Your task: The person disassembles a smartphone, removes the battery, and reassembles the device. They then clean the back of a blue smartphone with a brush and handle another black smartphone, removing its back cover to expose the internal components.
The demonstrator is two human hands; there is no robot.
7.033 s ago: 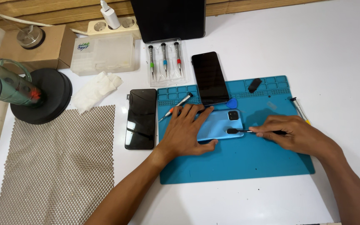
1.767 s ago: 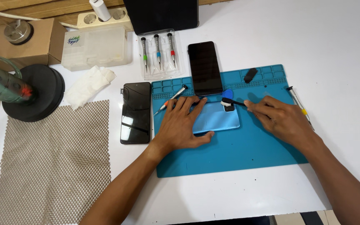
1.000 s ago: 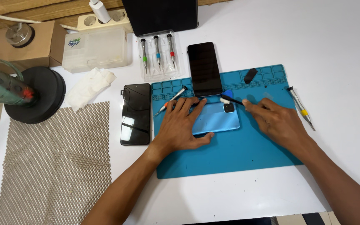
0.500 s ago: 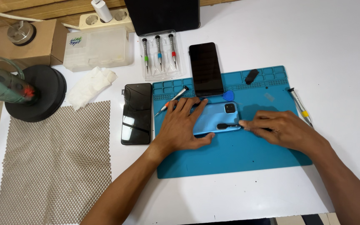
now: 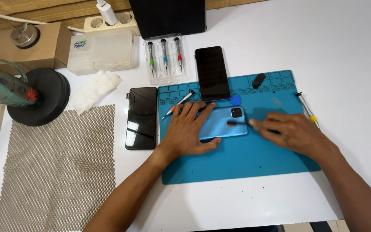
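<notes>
1. My left hand (image 5: 190, 131) lies flat, fingers spread, pressing on the left half of the light blue phone (image 5: 226, 122), which rests back-up on the teal repair mat (image 5: 237, 159) in the middle of the frame
2. My right hand (image 5: 290, 133) is closed around a thin dark tool (image 5: 237, 123), its tip touching the phone just beside the camera block; the hand is blurred, so I cannot tell the exact grip
3. The phone looks light, stiff and smooth-backed, so I judge it slippery and easy to crack if bent; best held flat by its long edges, away from the camera glass
4. A blue pick (image 5: 235, 100) sits just above the phone, and a black phone (image 5: 212, 73) overlaps the mat's upper edge
5. Another black phone (image 5: 141, 117) lies left of the mat on the white tabletop (image 5: 344, 51)
</notes>
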